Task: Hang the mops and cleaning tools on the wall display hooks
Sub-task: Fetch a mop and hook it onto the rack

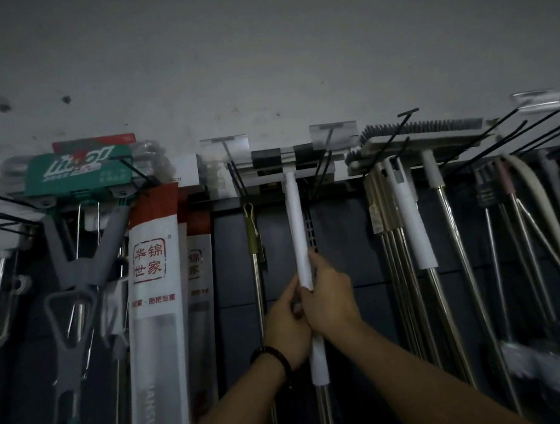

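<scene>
Dim wall [263, 65] crowded with hung tools [413, 216]; I see left hand [285, 324] and right hand [331, 298] both gripping one white mop [297, 224] (upright).

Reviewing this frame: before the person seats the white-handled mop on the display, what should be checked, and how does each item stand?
1. Grip: left hand and right hand both wrap the white-wrapped handle: ok.
2. Height: the mop head sits level with the black hooks: ok.
3. Head caught on a hook: too dim and overlapped, cannot tell.
4. Left clearance: a gap shows between the handle and the gold-handled mop: ok.
5. Right clearance: the white-sleeved mop hangs well apart: ok.
</scene>
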`<action>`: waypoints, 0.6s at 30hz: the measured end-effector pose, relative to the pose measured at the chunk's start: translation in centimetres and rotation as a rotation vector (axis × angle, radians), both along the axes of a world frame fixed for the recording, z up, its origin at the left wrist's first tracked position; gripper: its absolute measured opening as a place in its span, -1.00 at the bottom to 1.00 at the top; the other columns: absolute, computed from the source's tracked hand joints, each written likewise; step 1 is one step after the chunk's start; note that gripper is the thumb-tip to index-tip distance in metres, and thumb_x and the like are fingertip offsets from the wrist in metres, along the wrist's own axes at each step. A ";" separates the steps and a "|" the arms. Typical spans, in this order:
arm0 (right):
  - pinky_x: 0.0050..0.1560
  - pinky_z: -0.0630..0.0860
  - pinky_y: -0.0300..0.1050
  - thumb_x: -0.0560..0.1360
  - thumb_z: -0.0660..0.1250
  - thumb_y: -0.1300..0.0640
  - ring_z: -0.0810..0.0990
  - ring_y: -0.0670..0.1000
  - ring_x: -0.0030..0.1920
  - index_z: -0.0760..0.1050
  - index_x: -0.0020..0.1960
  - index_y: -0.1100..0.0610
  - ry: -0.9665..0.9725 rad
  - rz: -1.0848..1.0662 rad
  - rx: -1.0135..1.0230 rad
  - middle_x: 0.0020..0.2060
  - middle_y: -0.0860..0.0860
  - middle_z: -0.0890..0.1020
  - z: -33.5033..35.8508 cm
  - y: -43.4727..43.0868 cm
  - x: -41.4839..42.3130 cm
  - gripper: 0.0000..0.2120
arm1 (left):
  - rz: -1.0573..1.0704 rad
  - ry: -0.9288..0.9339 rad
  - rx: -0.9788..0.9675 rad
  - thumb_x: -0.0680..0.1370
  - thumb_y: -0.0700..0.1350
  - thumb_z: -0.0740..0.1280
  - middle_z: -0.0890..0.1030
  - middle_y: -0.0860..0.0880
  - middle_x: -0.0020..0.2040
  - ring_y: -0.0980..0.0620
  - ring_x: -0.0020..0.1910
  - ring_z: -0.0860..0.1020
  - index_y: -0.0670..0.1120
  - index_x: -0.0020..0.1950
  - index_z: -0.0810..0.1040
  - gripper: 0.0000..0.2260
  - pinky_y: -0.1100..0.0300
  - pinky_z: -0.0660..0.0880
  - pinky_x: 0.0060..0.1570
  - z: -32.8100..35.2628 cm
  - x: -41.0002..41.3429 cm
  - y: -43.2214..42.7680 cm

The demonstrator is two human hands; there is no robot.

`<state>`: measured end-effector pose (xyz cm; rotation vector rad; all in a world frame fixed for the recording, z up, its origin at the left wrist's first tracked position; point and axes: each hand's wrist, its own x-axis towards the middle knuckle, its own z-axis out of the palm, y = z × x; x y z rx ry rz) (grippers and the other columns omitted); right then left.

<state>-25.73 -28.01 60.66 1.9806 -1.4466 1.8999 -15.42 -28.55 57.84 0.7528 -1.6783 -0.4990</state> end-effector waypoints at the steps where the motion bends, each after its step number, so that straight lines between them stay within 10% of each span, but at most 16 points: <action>1: 0.12 0.64 -0.13 0.63 0.37 0.22 0.59 -0.03 0.10 0.25 0.63 -0.03 0.012 -0.026 -0.003 0.27 0.05 0.52 -0.6 0.2 0.3 -0.37 | 0.002 -0.017 0.013 0.66 -0.18 0.30 0.71 0.08 0.05 0.14 0.00 0.68 0.22 0.40 0.45 -0.61 0.36 0.58 -0.12 -0.4 0.4 0.3; 8: 0.30 0.47 -0.08 0.54 0.43 0.12 0.39 -0.03 0.29 0.47 0.38 -0.01 0.168 -0.173 -0.115 0.26 -0.04 0.44 -7.0 4.6 3.8 -0.57 | 0.102 -0.130 0.061 0.63 -0.03 0.35 0.65 0.24 0.01 0.42 -0.03 0.59 0.27 0.16 0.44 -0.78 0.52 0.47 -0.12 -5.9 5.6 6.4; 12: -0.12 0.48 -0.42 0.51 0.49 0.19 0.61 -0.15 -0.11 0.60 -0.03 -0.03 0.018 0.092 0.145 -0.18 -0.07 0.67 -12.0 9.8 7.6 -0.86 | 0.142 0.010 0.180 0.57 -0.17 0.41 0.72 0.17 -0.23 0.31 -0.30 0.65 0.07 0.09 0.59 -0.83 0.29 0.63 -0.17 -12.0 12.0 11.0; 18: 0.06 0.66 0.09 0.62 0.44 0.21 0.73 0.07 -0.13 0.68 -0.17 0.04 -0.164 0.409 0.585 -0.25 0.03 0.73 -23.8 15.8 16.8 -0.80 | 0.235 0.144 0.534 0.57 -0.27 0.40 0.72 -0.07 -0.20 -0.19 -0.27 0.70 0.08 -0.08 0.65 -0.77 -0.01 0.62 -0.22 -25.1 24.8 18.4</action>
